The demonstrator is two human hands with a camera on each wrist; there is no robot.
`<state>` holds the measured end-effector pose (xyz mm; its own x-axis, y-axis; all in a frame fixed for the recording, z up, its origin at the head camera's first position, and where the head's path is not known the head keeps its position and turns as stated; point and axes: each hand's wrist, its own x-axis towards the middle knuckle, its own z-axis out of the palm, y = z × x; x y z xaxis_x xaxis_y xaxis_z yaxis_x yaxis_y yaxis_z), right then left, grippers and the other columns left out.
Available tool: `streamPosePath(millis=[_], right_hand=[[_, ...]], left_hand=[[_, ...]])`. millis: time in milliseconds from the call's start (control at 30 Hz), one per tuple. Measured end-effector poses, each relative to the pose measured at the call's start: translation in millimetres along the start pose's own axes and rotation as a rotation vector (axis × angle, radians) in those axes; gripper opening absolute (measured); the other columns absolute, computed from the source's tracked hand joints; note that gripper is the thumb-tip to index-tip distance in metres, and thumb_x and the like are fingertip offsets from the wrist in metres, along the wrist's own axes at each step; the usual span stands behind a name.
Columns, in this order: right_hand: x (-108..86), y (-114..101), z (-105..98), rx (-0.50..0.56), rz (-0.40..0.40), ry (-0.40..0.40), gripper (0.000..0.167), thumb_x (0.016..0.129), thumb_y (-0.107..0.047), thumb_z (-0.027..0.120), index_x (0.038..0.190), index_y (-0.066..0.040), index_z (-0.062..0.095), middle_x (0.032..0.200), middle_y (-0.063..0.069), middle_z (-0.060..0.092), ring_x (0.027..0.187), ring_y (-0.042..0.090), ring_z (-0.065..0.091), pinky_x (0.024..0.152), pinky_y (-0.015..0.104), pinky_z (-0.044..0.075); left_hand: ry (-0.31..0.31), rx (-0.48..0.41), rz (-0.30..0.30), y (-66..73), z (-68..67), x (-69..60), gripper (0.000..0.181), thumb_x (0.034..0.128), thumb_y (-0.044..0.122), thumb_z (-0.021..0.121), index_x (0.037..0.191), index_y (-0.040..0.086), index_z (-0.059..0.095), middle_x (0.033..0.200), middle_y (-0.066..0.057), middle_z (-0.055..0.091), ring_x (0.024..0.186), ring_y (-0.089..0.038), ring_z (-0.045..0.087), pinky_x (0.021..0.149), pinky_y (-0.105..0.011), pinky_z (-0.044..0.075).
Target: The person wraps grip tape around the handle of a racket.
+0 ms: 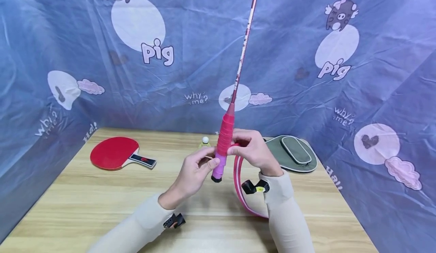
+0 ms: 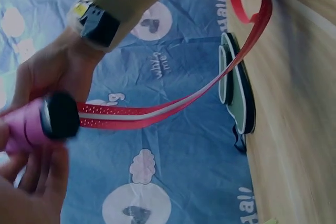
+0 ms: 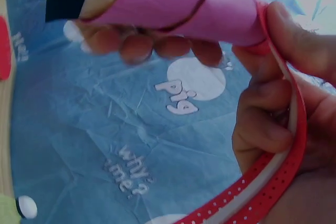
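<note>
A badminton racket [image 1: 243, 48] is held upright with a slight lean to the right, its head beyond the top of the head view. Red grip tape covers the upper handle [image 1: 226, 133], while the lower part [image 3: 168, 3] is pink-purple with a black butt cap [image 1: 216, 178]. My left hand [image 1: 194, 171] grips that pink-purple part near the cap. With thumb and fingers, my right hand [image 1: 252, 149] pinches the red perforated grip tape [image 3: 299, 124] where it meets the handle. The loose tape [image 2: 157, 114], with a pale stripe along its middle, curves down to the table.
A red table tennis bat [image 1: 114, 152] lies on the left of the wooden table [image 1: 102, 207]. Behind the hands stands a shuttlecock [image 1: 204, 142], partly hidden. A dark green zip case [image 1: 294, 154] lies at the back right. Blue printed fabric [image 1: 190, 67] encloses the table's back and sides.
</note>
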<state>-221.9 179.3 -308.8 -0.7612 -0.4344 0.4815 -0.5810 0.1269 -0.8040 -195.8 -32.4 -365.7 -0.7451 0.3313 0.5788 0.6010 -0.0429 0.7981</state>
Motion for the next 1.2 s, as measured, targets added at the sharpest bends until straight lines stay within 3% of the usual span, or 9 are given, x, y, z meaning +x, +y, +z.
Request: streamPosePath(millis=[100, 200, 300, 467, 600, 900, 1067, 1200], right_hand=[[6.7, 1.5, 3.5, -0.071, 0.02, 0.048, 0.019, 0.08, 0.005, 0.08, 0.098, 0.004, 0.076, 0.084, -0.003, 0.064, 0.07, 0.006, 0.054, 0.059, 0.018, 0.047], [12.4, 4.4, 8.3, -0.113, 0.02, 0.099, 0.017, 0.08, 0.002, 0.082, 0.097, 0.0, 0.077, 0.079, 0.0, 0.058, 0.065, 0.007, 0.047, 0.054, 0.019, 0.039], [12.0, 5.7, 15.2, -0.118, 0.005, 0.152, 0.017, 0.08, 0.0, 0.082, 0.096, -0.001, 0.077, 0.078, 0.002, 0.057, 0.064, 0.007, 0.045, 0.052, 0.019, 0.036], [13.0, 7.8, 27.3, -0.154, -0.038, 0.225, 0.018, 0.079, -0.004, 0.085, 0.096, -0.003, 0.077, 0.077, 0.004, 0.059, 0.061, 0.008, 0.046, 0.05, 0.02, 0.039], [14.8, 8.6, 31.7, -0.182, -0.053, 0.244, 0.021, 0.078, -0.005, 0.086, 0.096, -0.004, 0.077, 0.074, 0.006, 0.06, 0.059, 0.008, 0.047, 0.049, 0.02, 0.039], [11.8, 4.0, 36.1, -0.152, -0.004, 0.248, 0.025, 0.08, -0.003, 0.083, 0.104, -0.002, 0.076, 0.076, 0.009, 0.066, 0.059, 0.006, 0.048, 0.05, 0.019, 0.038], [10.1, -0.4, 38.4, -0.087, 0.018, 0.241, 0.027, 0.083, -0.006, 0.082, 0.108, 0.001, 0.075, 0.079, 0.0, 0.067, 0.063, 0.006, 0.053, 0.054, 0.018, 0.041], [7.8, -3.6, 37.8, -0.035, 0.039, 0.216, 0.032, 0.083, -0.009, 0.082, 0.11, 0.004, 0.074, 0.081, -0.009, 0.069, 0.066, 0.005, 0.056, 0.056, 0.018, 0.043]], left_hand=[[0.153, 0.074, 0.037, -3.4, -0.1, 2.6, 0.023, 0.0938, 0.005, 0.07, 0.116, -0.001, 0.069, 0.102, -0.015, 0.073, 0.09, -0.012, 0.069, 0.083, -0.025, 0.06], [0.236, 0.134, 0.082, -7.2, -1.7, 5.0, 0.023, 0.0906, 0.005, 0.074, 0.113, 0.0, 0.07, 0.097, -0.013, 0.075, 0.085, -0.012, 0.07, 0.08, -0.024, 0.061], [0.266, 0.2, 0.111, -7.5, -0.4, 3.4, 0.033, 0.0844, 0.009, 0.082, 0.114, 0.002, 0.069, 0.094, -0.01, 0.075, 0.08, -0.013, 0.071, 0.077, -0.024, 0.061], [0.301, 0.301, 0.102, -6.4, 0.2, 3.1, 0.052, 0.0727, 0.017, 0.093, 0.116, 0.005, 0.066, 0.091, -0.005, 0.072, 0.077, -0.011, 0.069, 0.075, -0.025, 0.062], [0.334, 0.264, 0.063, -6.0, -0.3, 4.7, 0.048, 0.073, 0.015, 0.092, 0.113, 0.005, 0.067, 0.094, -0.006, 0.071, 0.076, -0.013, 0.07, 0.075, -0.026, 0.062], [0.325, 0.164, 0.045, -5.9, -3.1, 3.5, 0.037, 0.0768, 0.008, 0.088, 0.109, 0.003, 0.071, 0.096, -0.009, 0.071, 0.078, -0.014, 0.072, 0.077, -0.025, 0.063], [0.298, 0.08, 0.049, -3.5, -4.9, 0.9, 0.034, 0.0801, 0.004, 0.084, 0.111, 0.0, 0.071, 0.096, -0.014, 0.071, 0.08, -0.011, 0.072, 0.076, -0.026, 0.063], [0.237, -0.002, 0.054, -2.2, -6.6, -2.4, 0.03, 0.0841, -0.001, 0.079, 0.113, -0.005, 0.07, 0.099, -0.019, 0.07, 0.085, -0.007, 0.07, 0.08, -0.026, 0.063]])
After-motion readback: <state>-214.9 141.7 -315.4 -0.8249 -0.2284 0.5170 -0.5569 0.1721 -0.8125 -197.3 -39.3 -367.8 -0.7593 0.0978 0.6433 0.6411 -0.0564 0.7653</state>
